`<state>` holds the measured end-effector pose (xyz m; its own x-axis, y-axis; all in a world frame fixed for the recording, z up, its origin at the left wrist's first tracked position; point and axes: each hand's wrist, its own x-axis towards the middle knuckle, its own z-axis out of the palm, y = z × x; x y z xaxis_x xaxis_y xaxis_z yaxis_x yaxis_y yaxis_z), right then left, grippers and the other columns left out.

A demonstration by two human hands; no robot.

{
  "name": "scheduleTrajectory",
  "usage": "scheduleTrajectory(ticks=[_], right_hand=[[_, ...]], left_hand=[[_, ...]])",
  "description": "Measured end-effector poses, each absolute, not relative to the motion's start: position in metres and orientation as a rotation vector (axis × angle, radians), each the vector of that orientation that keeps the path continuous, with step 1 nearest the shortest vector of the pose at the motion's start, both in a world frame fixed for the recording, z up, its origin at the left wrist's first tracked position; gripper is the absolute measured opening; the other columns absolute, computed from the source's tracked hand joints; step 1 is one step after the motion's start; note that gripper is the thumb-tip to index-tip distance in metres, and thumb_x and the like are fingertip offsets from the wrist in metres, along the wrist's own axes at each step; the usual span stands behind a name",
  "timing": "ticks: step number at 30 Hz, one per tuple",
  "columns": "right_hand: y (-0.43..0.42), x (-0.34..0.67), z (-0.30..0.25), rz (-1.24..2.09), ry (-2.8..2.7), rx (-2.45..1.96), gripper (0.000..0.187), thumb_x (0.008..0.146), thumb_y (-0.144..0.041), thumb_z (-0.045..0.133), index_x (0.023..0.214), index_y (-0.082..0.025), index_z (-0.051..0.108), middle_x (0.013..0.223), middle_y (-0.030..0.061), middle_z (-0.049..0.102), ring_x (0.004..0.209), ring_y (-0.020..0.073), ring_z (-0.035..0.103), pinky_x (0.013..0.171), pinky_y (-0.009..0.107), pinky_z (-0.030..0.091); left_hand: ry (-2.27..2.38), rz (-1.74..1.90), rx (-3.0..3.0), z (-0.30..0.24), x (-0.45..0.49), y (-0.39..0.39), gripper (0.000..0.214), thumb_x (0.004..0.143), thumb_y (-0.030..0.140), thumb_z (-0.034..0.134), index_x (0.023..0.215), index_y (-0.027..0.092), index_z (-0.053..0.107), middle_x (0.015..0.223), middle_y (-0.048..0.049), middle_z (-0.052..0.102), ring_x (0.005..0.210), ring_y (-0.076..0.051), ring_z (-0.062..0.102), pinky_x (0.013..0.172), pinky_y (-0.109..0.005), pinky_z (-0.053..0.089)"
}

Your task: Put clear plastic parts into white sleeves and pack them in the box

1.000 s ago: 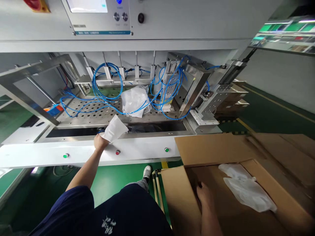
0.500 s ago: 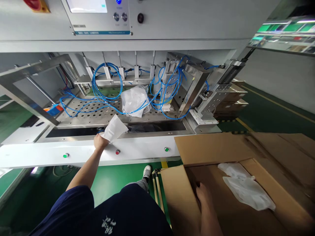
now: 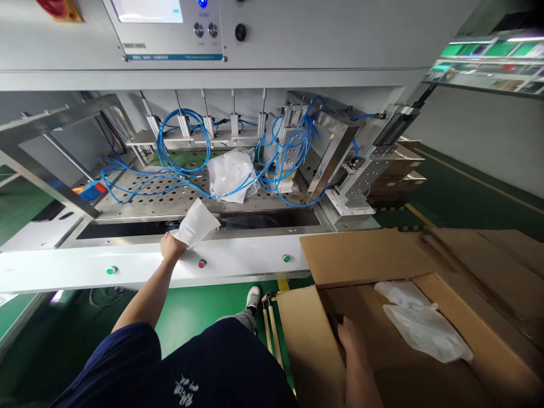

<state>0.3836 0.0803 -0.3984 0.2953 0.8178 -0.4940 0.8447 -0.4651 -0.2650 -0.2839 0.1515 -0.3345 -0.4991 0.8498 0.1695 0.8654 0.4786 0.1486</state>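
Note:
My left hand (image 3: pixel 170 247) is closed on a flat white pouch (image 3: pixel 196 222) and rests on the white front ledge (image 3: pixel 238 255) of the machine, just before its dark slot (image 3: pixel 263 218). My right hand (image 3: pixel 349 337) reaches down into an open cardboard box (image 3: pixel 365 258) at the lower right; its fingers are hidden against the box's inner wall. Clear plastic bags (image 3: pixel 423 327) lie inside the box, to the right of that hand and apart from it.
A perforated steel plate (image 3: pixel 144 192) carries looping blue air hoses (image 3: pixel 182 147) and a crumpled clear bag (image 3: pixel 232 173). Green and red buttons (image 3: pixel 201 263) sit along the ledge. A control panel (image 3: pixel 170 28) is overhead. Wooden sticks (image 3: pixel 272 328) stand by my shoe on the green floor.

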Motion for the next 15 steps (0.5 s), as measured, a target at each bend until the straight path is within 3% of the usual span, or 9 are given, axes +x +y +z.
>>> scheduleTrajectory(ticks=[8, 15], right_hand=[[0.081, 0.380, -0.392, -0.945, 1.582, 2.445, 0.041, 0.110, -0.031, 0.047, 0.127, -0.009, 0.077, 0.127, 0.0200, 0.076, 0.124, 0.0339, 0.071, 0.094, 0.034, 0.052], [0.075, 0.374, -0.383, -0.937, 1.595, 2.495, 0.037, 0.109, -0.025, 0.049, 0.129, -0.009, 0.076, 0.127, 0.0198, 0.076, 0.124, 0.0287, 0.072, 0.094, 0.029, 0.051]], left_hand=[[-2.621, -0.349, -1.598, -0.333, -0.286, 0.149, 0.033, 0.086, 0.028, 0.062, 0.108, 0.005, 0.072, 0.109, -0.0232, 0.071, 0.111, -0.034, 0.064, 0.098, -0.040, 0.046], [-2.597, -0.369, -1.580, -0.340, -0.291, 0.150, 0.040, 0.075, 0.027, 0.061, 0.106, 0.005, 0.073, 0.107, -0.0263, 0.072, 0.111, -0.043, 0.068, 0.099, -0.047, 0.053]])
